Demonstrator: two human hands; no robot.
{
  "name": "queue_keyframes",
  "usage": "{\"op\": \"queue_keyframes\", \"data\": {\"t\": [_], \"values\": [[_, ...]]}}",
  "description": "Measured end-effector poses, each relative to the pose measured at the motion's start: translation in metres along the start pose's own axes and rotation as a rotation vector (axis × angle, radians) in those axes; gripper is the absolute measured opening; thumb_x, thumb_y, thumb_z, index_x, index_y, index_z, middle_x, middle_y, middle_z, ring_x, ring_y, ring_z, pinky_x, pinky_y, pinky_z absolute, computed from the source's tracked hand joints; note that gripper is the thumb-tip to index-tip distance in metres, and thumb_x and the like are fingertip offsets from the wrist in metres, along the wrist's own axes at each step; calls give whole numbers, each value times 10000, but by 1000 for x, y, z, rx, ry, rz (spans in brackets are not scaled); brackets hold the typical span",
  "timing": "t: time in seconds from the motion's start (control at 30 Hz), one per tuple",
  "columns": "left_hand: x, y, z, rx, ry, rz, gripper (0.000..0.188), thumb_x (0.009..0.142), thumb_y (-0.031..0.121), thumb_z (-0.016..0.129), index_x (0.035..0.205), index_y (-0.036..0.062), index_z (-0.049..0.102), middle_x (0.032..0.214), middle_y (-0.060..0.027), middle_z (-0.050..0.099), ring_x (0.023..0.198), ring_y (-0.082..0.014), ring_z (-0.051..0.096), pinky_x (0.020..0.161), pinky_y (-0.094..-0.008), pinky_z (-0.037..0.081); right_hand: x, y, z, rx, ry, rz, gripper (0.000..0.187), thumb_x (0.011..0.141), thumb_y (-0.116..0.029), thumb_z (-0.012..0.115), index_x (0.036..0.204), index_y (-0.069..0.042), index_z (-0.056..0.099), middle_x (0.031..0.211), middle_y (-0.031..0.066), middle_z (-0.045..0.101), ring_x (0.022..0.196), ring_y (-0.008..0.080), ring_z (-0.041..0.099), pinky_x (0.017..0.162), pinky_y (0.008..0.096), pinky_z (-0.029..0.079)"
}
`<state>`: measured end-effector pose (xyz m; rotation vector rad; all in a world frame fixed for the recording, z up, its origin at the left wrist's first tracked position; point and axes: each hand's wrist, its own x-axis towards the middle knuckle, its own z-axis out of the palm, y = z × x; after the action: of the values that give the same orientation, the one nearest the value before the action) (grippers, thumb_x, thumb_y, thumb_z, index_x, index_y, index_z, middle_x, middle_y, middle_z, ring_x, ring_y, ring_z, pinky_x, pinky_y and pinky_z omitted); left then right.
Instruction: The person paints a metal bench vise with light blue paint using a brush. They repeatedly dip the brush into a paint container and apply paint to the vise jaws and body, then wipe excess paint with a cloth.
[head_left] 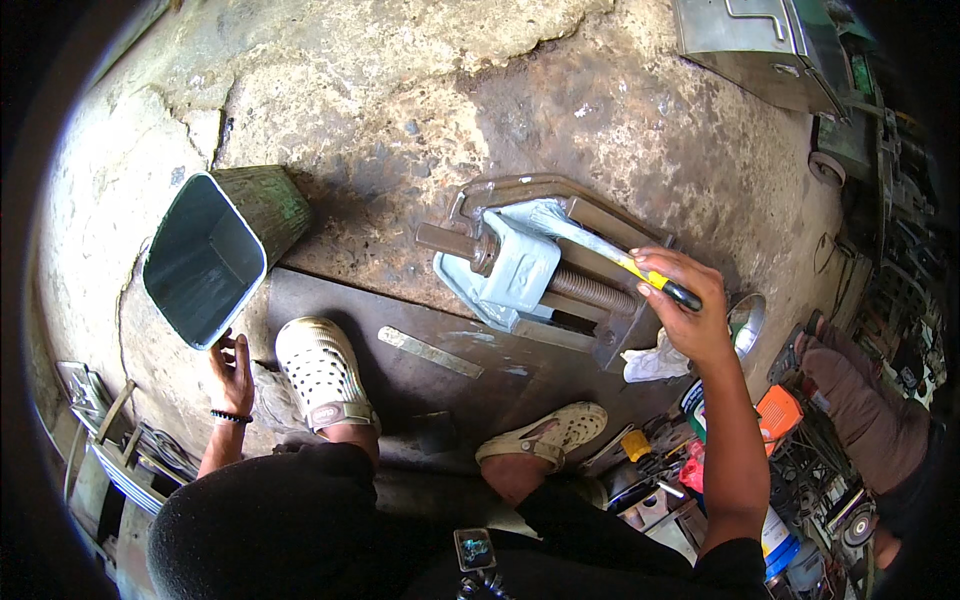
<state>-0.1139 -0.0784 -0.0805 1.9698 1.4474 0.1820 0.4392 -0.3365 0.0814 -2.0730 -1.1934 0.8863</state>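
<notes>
My right hand (pixel 690 300) grips the black-and-yellow handle of a paintbrush (pixel 655 277), fingers closed around it. Its pale, paint-covered bristles (pixel 550 217) lie against the upper part of a bench vise (pixel 515 270) on the floor. Light grey-blue paint coats the vise's near jaw; the screw (pixel 592 290) and the far rails look bare brown metal. My left hand (pixel 232 373) is at the near corner of a dark green, square-mouthed bin (pixel 275 205), fingers slightly bent and apart outside its rim. Whether they press on it is hard to see.
A paint-marked metal sheet (pixel 410 385) lies under my clogs, with a flat metal strip (pixel 430 352) on it. White cloth (pixel 657 362) sits beside the vise. Tools and an orange case (pixel 780 415) crowd the right, near another person's legs (pixel 850 400). A metal cabinet (pixel 750 50) stands far right.
</notes>
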Motion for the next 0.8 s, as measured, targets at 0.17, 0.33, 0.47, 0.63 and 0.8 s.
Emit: {"op": "queue_keyframes", "data": {"t": [0.17, 0.33, 0.47, 0.63, 0.8], "values": [[1, 0, 0, -27, -27, -20, 328, 980, 238, 638, 1211, 24, 547, 891, -62, 580, 754, -144, 507, 627, -290, 427, -5, 1, -2, -14, 9, 7, 293, 779, 52, 718, 1067, 0, 697, 1084, 169, 718, 1044, 278, 695, 930, 358, 516], [0, 4, -1, -35, -22, -47, 326, 975, 233, 646, 1202, 20, 548, 862, -58, 578, 726, -135, 489, 628, -291, 421, -13, 3, -6, -40, 23, 74, 280, 784, 33, 712, 1062, 5, 698, 1090, 167, 718, 1059, 282, 689, 952, 371, 506], [1, 1, 0, 8, -33, -54, 330, 969, 242, 654, 1187, 17, 550, 874, -62, 584, 703, -132, 478, 630, -296, 422, -20, 6, -9, -47, 46, 82, 282, 782, 31, 710, 1063, 7, 696, 1094, 167, 718, 1059, 282, 689, 955, 373, 504], [3, -6, 3, -4, -11, -4, 330, 970, 255, 654, 1174, 17, 549, 892, -73, 588, 697, -141, 479, 617, -303, 426, -25, 7, -12, -43, 55, 114, 285, 781, 28, 712, 1065, 9, 695, 1088, 168, 720, 1062, 283, 689, 957, 374, 502], [4, 2, 3, -6, -22, -28, 324, 974, 260, 647, 1168, 23, 543, 911, -76, 586, 709, -150, 493, 613, -301, 432, -25, 0, -18, -101, 37, 122, 285, 779, 25, 714, 1062, 2, 698, 1084, 164, 720, 1058, 292, 688, 951, 374, 502]]}}
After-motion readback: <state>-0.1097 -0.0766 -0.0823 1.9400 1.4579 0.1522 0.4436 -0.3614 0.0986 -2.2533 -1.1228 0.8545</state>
